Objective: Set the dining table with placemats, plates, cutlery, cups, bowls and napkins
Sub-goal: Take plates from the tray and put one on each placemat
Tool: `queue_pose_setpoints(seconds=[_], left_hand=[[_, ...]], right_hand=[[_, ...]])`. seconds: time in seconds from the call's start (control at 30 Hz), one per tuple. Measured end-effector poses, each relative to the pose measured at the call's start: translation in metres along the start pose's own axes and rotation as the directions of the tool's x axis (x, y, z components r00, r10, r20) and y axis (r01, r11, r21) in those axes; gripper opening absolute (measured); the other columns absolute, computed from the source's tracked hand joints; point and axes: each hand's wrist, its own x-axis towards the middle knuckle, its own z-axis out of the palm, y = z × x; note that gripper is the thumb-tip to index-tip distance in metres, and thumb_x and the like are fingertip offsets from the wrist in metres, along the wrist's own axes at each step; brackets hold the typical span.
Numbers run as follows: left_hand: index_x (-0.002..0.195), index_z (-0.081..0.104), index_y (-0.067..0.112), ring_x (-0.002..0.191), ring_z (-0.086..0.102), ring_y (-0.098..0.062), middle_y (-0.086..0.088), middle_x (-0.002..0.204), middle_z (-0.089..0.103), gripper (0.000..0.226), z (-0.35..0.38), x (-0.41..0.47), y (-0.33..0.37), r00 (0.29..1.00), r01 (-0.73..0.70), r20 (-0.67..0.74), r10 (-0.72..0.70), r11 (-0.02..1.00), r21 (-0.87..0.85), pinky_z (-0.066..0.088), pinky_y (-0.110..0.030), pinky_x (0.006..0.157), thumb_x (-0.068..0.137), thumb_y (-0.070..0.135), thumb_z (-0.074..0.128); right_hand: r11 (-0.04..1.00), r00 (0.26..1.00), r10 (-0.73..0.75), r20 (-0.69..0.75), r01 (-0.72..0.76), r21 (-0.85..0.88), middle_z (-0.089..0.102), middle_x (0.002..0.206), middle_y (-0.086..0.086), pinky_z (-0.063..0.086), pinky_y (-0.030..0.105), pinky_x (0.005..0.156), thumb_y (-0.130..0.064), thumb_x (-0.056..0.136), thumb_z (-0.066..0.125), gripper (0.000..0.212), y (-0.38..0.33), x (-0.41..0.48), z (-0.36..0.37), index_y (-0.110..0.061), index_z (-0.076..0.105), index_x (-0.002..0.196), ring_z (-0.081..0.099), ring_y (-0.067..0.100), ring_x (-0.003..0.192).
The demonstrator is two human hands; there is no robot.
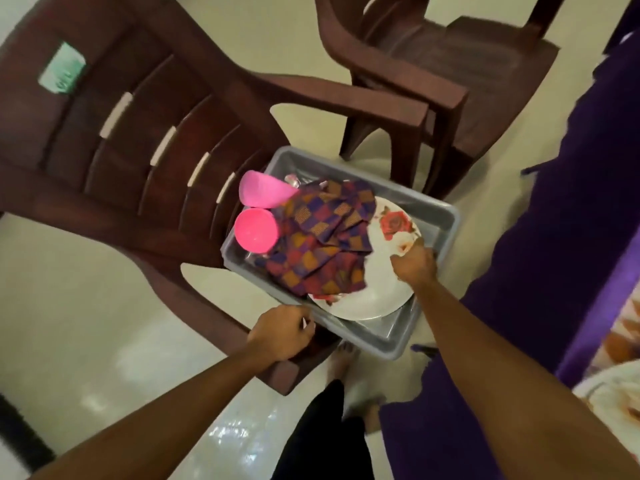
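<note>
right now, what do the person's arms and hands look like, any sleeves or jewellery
Both are bare. The left arm and right arm show no sleeve anywhere up to the frame edge. The left hand and right hand wear no gloves, and no watch, bracelet or ring is visible, though the picture is slightly blurred.

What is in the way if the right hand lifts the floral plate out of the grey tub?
Nothing stands between them: the right hand grips the floral plate at its right rim. But the checked cloths lie over the plate's left part inside the grey tub and would likely slide off.
</note>
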Motion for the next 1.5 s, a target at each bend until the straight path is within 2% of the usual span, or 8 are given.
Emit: queue_pose_setpoints(seconds=[0.17,0.37,0.57,0.77,1.0,1.13,1.23,1.5], left_hand=[[0.099,0.064,0.028,0.087,0.065,-0.022,0.005,0.09,0.071,0.023,0.001,0.0,0.005,0.995,-0.002,-0.096,0.001,1.0,-0.005,0.043,-0.031,0.068,0.092,0.043,0.048],[0.104,0.065,0.03,0.085,0.064,-0.018,0.007,0.088,0.07,0.022,-0.003,-0.005,0.011,0.987,-0.003,-0.159,0.002,1.0,-0.008,0.038,-0.027,0.067,0.095,0.041,0.047],[0.104,0.066,0.031,0.078,0.064,-0.019,0.008,0.08,0.068,0.022,-0.009,-0.009,0.015,0.981,-0.013,-0.191,0.009,1.0,-0.02,0.04,-0.029,0.062,0.095,0.041,0.049],[0.095,0.064,0.028,0.078,0.064,-0.023,0.005,0.079,0.068,0.016,-0.011,-0.013,0.017,0.978,-0.013,-0.209,0.004,0.999,-0.041,0.042,-0.03,0.061,0.094,0.04,0.053],[0.092,0.064,0.025,0.077,0.065,-0.029,-0.001,0.08,0.07,0.014,-0.013,-0.021,0.021,0.954,-0.013,-0.301,-0.006,0.998,-0.061,0.038,-0.03,0.06,0.094,0.036,0.056],[0.088,0.067,0.023,0.072,0.064,-0.027,-0.002,0.075,0.069,0.012,-0.014,-0.043,0.044,0.88,-0.042,-0.473,-0.045,0.984,-0.171,0.038,-0.029,0.06,0.093,0.031,0.06],[0.088,0.071,0.02,0.071,0.063,-0.022,-0.001,0.074,0.069,0.012,-0.021,-0.07,0.075,0.759,-0.107,-0.634,-0.145,0.934,-0.342,0.04,-0.028,0.064,0.093,0.028,0.064],[0.088,0.07,0.016,0.073,0.064,-0.02,-0.001,0.077,0.068,0.017,0.012,-0.17,0.188,0.568,-0.331,-0.78,-0.263,0.794,-0.509,0.048,-0.029,0.069,0.092,0.03,0.06]], right_hand=[[0.991,0.991,0.134,-0.009,-0.133,0.025,0.038,0.149,0.023,0.041,0.047,0.108,-0.019,0.088,0.068,0.071,-0.009,0.023,0.003,-0.007,0.03,0.147,0.043,0.043,0.135],[0.995,0.996,0.082,-0.042,-0.084,-0.046,0.041,0.145,0.022,0.044,0.047,0.106,-0.01,0.083,0.075,0.073,-0.006,0.01,-0.006,-0.002,0.034,0.143,0.045,0.041,0.133],[0.989,0.99,0.138,-0.036,-0.136,0.064,0.068,0.113,0.012,0.059,0.044,0.085,-0.028,0.084,0.074,0.04,-0.007,-0.029,-0.022,-0.01,0.066,0.119,0.067,0.034,0.103],[0.991,0.994,-0.03,-0.109,0.043,0.123,0.067,0.117,0.01,0.055,0.038,0.086,-0.029,0.102,0.047,0.029,-0.017,-0.073,-0.023,-0.014,0.06,0.123,0.064,0.031,0.107],[0.962,0.946,-0.135,-0.295,0.197,0.192,0.069,0.111,0.005,0.06,0.045,0.081,-0.03,0.101,0.048,0.021,-0.02,-0.14,-0.051,-0.018,0.055,0.117,0.068,0.027,0.097],[0.917,0.903,-0.148,-0.403,0.278,0.286,0.071,0.108,0.002,0.06,0.045,0.081,-0.031,0.099,0.051,0.019,0.003,-0.195,-0.095,-0.019,0.056,0.112,0.068,0.022,0.094],[0.869,0.849,-0.198,-0.491,0.383,0.312,0.07,0.107,-0.001,0.055,0.03,0.074,-0.029,0.098,0.053,0.02,0.033,-0.242,-0.133,-0.017,0.058,0.113,0.064,0.016,0.093],[0.726,0.65,-0.227,-0.725,0.609,0.319,0.07,0.091,-0.005,0.047,0.029,0.073,-0.025,0.096,0.054,0.015,0.176,-0.362,-0.234,-0.018,0.065,0.103,0.063,0.016,0.082]])
